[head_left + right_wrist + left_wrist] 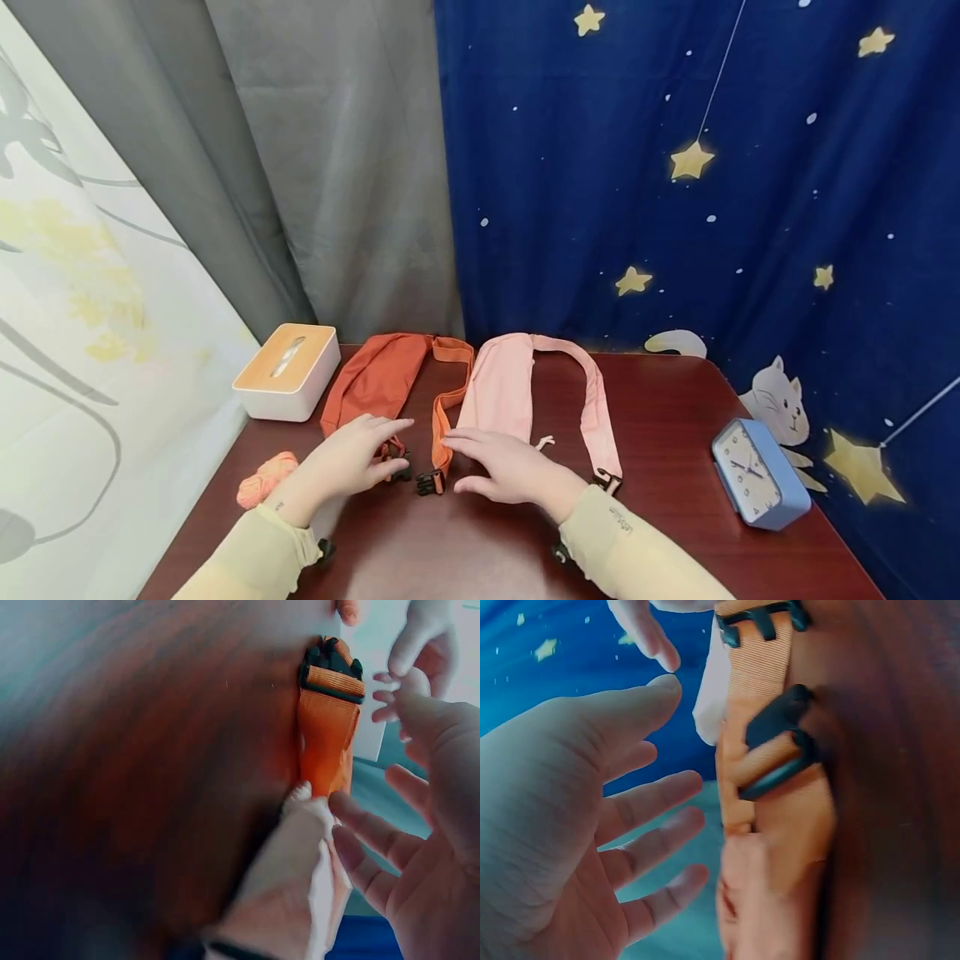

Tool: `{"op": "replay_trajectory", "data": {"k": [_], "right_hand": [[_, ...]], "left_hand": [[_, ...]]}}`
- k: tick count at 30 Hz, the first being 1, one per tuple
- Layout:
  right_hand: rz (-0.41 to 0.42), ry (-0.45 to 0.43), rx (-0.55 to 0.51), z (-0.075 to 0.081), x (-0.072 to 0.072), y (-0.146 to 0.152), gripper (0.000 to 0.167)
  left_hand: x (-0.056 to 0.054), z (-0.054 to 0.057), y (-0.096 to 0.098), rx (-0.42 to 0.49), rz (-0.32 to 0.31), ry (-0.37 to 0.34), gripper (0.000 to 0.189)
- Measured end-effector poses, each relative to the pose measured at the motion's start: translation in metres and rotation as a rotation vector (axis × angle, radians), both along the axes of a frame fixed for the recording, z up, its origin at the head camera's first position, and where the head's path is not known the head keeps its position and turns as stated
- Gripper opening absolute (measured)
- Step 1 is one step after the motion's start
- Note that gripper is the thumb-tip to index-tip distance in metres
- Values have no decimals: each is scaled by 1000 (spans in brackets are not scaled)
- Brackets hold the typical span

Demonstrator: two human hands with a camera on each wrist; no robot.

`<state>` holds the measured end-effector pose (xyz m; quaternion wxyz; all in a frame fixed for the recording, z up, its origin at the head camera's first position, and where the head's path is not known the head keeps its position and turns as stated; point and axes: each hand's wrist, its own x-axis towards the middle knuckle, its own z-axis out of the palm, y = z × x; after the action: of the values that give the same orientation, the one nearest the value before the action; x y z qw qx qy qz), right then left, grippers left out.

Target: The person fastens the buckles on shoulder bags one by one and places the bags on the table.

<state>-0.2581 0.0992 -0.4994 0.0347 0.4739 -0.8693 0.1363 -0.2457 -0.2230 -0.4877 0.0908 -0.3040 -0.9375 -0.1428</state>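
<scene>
A red-orange waist bag [382, 375] lies on the table, its orange strap [442, 417] ending in a black buckle [430, 482]. Beside it to the right is a pink waist bag [498, 375] with a pink strap [594, 400] looping to another black buckle [606, 482]. My left hand [348, 458] is over the lower end of the red-orange bag, fingers spread and holding nothing. The right hand [513, 471] overlaps the pink bag's lower end, and in the right wrist view its fingertips [346, 806] are right at the pink fabric. That hand grips nothing either.
At the back left stands a white tissue box [288, 392] with a wooden lid. A coral yarn bundle [266, 479] lies near my left wrist. On the right edge is a blue alarm clock [761, 475]. Grey and starry blue curtains [570, 208] hang behind the table.
</scene>
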Motion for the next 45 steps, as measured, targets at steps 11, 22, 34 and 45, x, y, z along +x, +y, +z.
{"op": "replay_trajectory", "data": {"k": [11,22,34,45], "right_hand": [[2,38,29,-24,-4,-24,30],[-1,22,-131,-35,-3,-31,12],[-239,-175,-329,-61,0,-47,20],[-358,-512,-515,-61,0,-59,27]], "left_hand": [[-3,-29,-12,62,8,-70,41],[-2,-40,-14,114,-5,-35,22],[-4,-53,-24,381,-17,-209,15],[-9,-61,-28,486,10,-315,18]]}}
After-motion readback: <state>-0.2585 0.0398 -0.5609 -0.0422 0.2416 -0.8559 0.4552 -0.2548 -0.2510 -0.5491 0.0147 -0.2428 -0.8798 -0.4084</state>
